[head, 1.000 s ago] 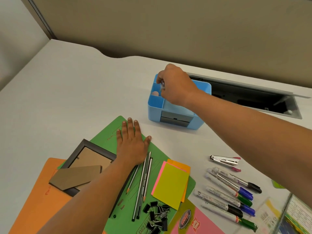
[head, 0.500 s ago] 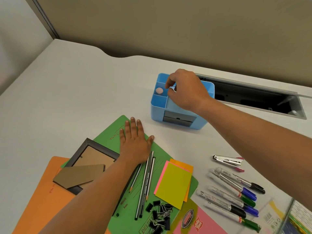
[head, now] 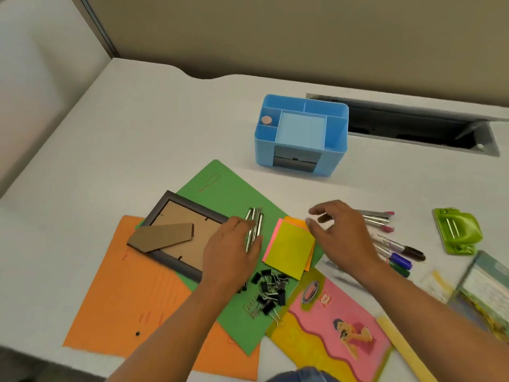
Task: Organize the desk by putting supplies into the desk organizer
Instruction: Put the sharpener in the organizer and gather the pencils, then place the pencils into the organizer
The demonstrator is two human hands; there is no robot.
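One white desk (head: 132, 139), beige partition (head: 275, 34) behind

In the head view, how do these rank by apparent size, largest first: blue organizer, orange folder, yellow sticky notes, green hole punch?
1. orange folder, though partly covered.
2. blue organizer.
3. yellow sticky notes and green hole punch: these look about alike, so I leave them unranked.

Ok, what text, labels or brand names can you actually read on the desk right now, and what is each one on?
"Jolly Time", probably, in blurred red letters on the pink and yellow packet.
Oval logo on that packet: too blurred to read.
Green folder: printed letters partly hidden by the binder clips, unreadable.
Orange folder, markers, booklet: print too small or blurred.
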